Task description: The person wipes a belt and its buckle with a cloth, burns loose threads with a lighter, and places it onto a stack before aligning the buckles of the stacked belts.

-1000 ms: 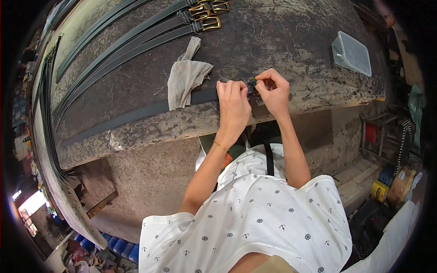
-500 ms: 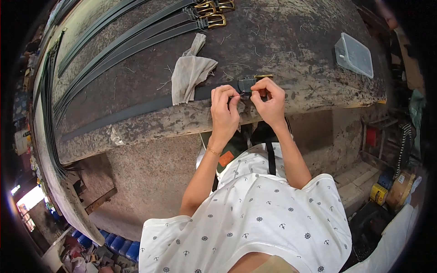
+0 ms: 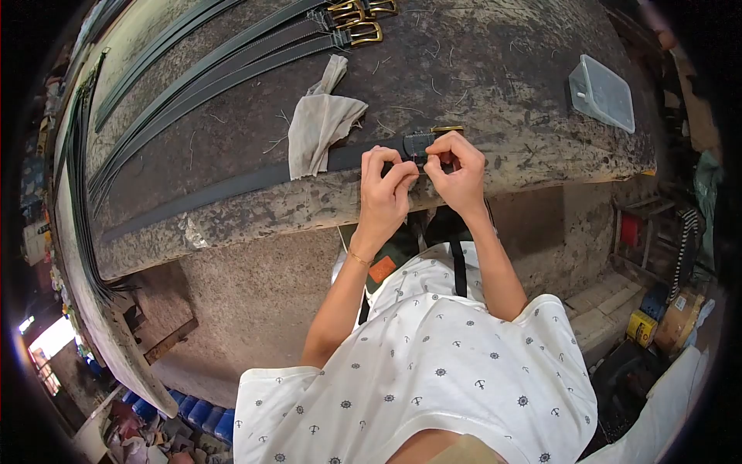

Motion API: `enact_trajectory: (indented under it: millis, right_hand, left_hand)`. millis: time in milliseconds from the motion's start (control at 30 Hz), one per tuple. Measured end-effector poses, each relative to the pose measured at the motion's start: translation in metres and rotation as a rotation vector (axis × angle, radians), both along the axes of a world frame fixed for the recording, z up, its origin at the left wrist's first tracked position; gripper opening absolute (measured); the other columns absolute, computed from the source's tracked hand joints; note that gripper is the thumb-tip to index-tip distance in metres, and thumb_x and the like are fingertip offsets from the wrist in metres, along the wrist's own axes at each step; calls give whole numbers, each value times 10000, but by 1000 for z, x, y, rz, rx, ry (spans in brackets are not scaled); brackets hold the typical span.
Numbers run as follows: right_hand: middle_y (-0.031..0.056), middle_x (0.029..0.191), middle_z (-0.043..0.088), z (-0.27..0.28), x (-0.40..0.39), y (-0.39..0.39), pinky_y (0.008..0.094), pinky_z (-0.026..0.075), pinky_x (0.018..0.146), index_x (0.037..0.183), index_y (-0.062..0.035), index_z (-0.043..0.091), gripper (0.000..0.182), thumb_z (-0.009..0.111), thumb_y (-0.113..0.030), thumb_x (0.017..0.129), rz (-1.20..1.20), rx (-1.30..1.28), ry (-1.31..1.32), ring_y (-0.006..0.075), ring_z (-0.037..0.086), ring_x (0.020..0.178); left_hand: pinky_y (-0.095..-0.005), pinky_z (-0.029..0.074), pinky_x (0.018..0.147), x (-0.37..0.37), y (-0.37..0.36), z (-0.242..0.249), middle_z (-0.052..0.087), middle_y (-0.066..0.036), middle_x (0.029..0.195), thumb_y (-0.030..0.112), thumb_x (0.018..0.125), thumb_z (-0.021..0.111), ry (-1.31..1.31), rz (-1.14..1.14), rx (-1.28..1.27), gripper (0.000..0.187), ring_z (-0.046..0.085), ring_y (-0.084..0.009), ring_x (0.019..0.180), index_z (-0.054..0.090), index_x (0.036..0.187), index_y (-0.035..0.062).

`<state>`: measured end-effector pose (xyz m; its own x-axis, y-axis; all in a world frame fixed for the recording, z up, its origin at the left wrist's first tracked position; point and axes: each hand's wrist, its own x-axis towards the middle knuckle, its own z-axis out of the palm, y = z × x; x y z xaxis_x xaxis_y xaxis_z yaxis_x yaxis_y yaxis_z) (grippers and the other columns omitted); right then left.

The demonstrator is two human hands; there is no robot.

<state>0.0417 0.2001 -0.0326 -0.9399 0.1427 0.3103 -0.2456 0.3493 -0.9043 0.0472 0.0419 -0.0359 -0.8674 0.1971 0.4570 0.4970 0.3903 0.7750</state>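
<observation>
A dark leather belt (image 3: 352, 157) lies along the front edge of the workbench, its stitched buckle end (image 3: 418, 144) between my hands. The brass buckle (image 3: 447, 129) shows just beyond my right fingers. My left hand (image 3: 384, 188) is closed in a pinch just below the stitched part, with a thin pale thread (image 3: 418, 167) at its fingertips. My right hand (image 3: 457, 172) pinches close against the belt's buckle end; what lies between its fingertips is too small to make out. A crumpled beige cloth (image 3: 313, 138) is draped over the strap, left of my left hand.
Several finished-looking belts with brass buckles (image 3: 365, 32) lie at the back left of the worn workbench (image 3: 495, 93). A clear plastic box (image 3: 601, 94) stands at the right. Loose thread scraps are scattered about. More dark straps (image 3: 77, 170) hang over the left side.
My left hand has turned slightly and its fingertips have shifted right and down, toward my right fingertips. My right hand stays nearly in place, and the belt has hardly moved.
</observation>
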Motion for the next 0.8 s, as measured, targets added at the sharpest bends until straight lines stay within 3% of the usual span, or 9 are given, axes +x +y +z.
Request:
enact_trajectory:
  millis: [367,533,567,600,667,733,800]
  right_hand:
    - [55,751,597,1,0,-1,265,440,569,811,0,632,88,668,28,736,2,24,21,125,524,605]
    - [38,770,607,-2,2,2,247,442,596,836,4,642,76,660,39,771,4,3,-17,100,536,645]
    - [20,790,611,-5,3,4,233,438,615,863,9,650,68,656,43,804,15,-235,-46,82,536,673]
    - [3,810,616,-6,2,6,219,434,633,890,14,657,62,652,47,838,23,-472,-72,65,537,700]
    - [-5,837,616,-2,1,20,209,429,647,919,18,662,66,647,48,862,-42,-494,-62,55,533,724]
    - [-10,877,617,-10,1,42,201,423,657,958,21,673,76,642,46,893,-126,-525,-62,45,530,751]
    - [0,891,618,-23,-2,64,208,424,653,983,23,676,89,636,43,906,-158,-560,-25,50,533,754]
  left_hand:
    - [-365,450,771,1,1,1,488,-96,929,-100,737,686,-1,-4,15,185,492,-275,921,632,885,-1]
    - [-353,468,826,5,-4,5,531,-109,996,-87,781,673,-150,-11,118,151,536,-277,998,633,897,1]
    - [-353,468,826,3,-11,8,531,-109,996,-87,781,673,-145,-13,119,151,536,-277,998,633,897,1]
    - [-365,473,855,-2,-22,18,558,-123,1062,-78,786,679,-11,105,1,152,553,-292,1034,639,912,-4]
    - [-377,478,884,-16,-43,32,584,-136,1128,-68,790,684,125,221,-120,155,570,-306,1070,644,928,-9]
    - [-461,426,1005,-37,-62,38,622,-153,1170,15,773,731,185,456,-471,167,570,-349,1129,667,922,-23]
    - [-463,432,1005,-43,-89,18,646,-148,1146,15,771,733,119,358,-407,174,586,-347,1116,674,929,-27]
